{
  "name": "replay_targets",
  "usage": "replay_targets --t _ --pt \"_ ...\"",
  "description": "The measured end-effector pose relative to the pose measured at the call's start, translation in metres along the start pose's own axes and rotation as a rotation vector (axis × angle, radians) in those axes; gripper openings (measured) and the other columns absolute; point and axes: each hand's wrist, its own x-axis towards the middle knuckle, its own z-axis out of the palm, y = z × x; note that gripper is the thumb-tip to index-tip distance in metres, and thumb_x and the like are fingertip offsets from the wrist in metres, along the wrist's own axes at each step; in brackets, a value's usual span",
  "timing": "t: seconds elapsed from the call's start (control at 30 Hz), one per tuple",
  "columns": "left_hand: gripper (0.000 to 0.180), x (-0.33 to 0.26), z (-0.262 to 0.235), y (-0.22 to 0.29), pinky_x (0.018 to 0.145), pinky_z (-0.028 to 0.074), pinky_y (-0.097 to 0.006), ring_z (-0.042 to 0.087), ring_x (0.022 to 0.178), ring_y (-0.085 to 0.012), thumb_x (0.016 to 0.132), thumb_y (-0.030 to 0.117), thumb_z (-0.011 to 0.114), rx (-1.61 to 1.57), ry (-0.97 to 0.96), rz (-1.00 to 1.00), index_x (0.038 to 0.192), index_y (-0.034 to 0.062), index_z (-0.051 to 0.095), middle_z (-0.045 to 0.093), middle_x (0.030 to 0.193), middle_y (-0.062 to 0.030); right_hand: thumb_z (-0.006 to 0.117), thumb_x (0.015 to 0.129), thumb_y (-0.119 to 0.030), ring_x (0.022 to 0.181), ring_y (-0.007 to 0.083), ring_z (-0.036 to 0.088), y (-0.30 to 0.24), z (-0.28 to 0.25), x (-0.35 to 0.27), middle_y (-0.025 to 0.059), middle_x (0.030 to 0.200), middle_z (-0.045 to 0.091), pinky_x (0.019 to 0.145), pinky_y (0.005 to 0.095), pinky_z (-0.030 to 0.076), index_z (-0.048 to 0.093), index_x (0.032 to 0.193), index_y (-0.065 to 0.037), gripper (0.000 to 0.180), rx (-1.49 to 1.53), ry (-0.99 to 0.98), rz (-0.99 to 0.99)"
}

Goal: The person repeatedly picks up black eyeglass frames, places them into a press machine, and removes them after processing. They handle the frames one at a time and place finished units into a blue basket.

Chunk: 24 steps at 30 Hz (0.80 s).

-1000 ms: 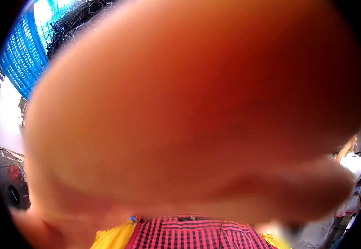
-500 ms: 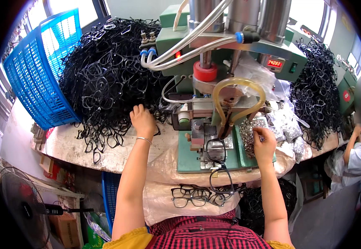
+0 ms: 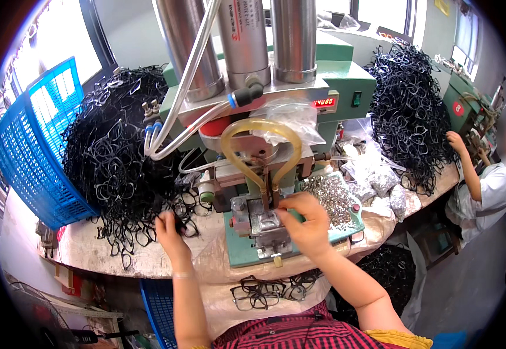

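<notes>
At the near edge of a heap of black eyeglass frames [image 3: 119, 145], my left hand [image 3: 172, 237] is closed on a black eyeglass frame [image 3: 180, 223], slightly blurred. My right hand [image 3: 310, 225] reaches over the metal fixture [image 3: 269, 224] of a green press. Its thumb and forefinger pinch right under the lower end of a yellowish tube loop [image 3: 292, 166]; whatever sits between them is too small to make out. To the right of the fixture, a green tray [image 3: 355, 224] holds many tiny metal parts [image 3: 330, 200].
Several finished-looking black frames [image 3: 259, 294] lie on the cloth before me. A blue basket [image 3: 38, 151] leans at the left, and another heap of frames [image 3: 410, 122] stands at the right. Bags of metal parts [image 3: 382, 180] lie beside it. A co-worker [image 3: 485, 192] works at far right.
The frame that hung at the fixture has gone from there. My right hand has moved left from the parts tray to the fixture. My left hand has drawn back slightly from the heap. The view has shifted.
</notes>
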Motion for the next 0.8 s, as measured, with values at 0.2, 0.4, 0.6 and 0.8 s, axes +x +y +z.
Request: replay_targets --t 0.2,0.4,0.6,0.8 --pt "0.011 -0.08 0.037 0.108 0.072 0.051 -0.032 0.055 0.091 -0.0172 0.104 0.009 0.044 -0.388 -0.476 0.328 0.106 0.0036 0.053 0.058 0.1 -0.0117 0.074 0.081 -0.002 0.094 0.0122 0.064 0.004 0.024 -0.008 0.011 0.11 0.065 0.088 0.0267 0.049 0.046 0.131 0.005 0.057 0.495 -0.016 0.343" --pt "0.01 -0.068 0.067 0.117 0.075 0.06 -0.038 0.058 0.094 -0.0213 0.101 0.005 0.048 -0.024 -0.593 0.665 0.103 -0.0031 0.052 0.057 0.103 -0.0157 0.074 0.081 0.001 0.094 0.0107 0.064 -0.006 0.026 -0.013 0.01 0.111 0.065 0.087 0.0246 0.049 0.048 0.129 0.004 0.054 0.643 0.022 0.49" --pt "0.007 -0.073 0.071 0.121 0.078 0.054 -0.036 0.06 0.092 -0.0222 0.099 0.003 0.049 -0.053 -0.656 0.64 0.102 -0.0015 0.054 0.061 0.1 -0.0154 0.074 0.082 -0.003 0.108 0.0157 0.062 -0.027 0.008 -0.014 0.0115 0.12 0.063 0.096 0.0288 0.047 0.045 0.136 0.002 0.061 0.501 -0.046 0.448" --pt "0.011 -0.104 0.047 0.098 0.095 0.049 -0.046 0.064 0.08 -0.0232 0.085 0.007 0.067 0.259 -0.953 0.921 0.093 0.0097 0.074 0.075 0.096 -0.0084 0.08 0.071 -0.013 0.098 0.0299 0.06 0.006 -0.087 -0.039 0.011 0.1 0.068 0.088 0.0394 0.046 0.069 0.101 -0.004 0.034 -0.711 -0.142 0.07"
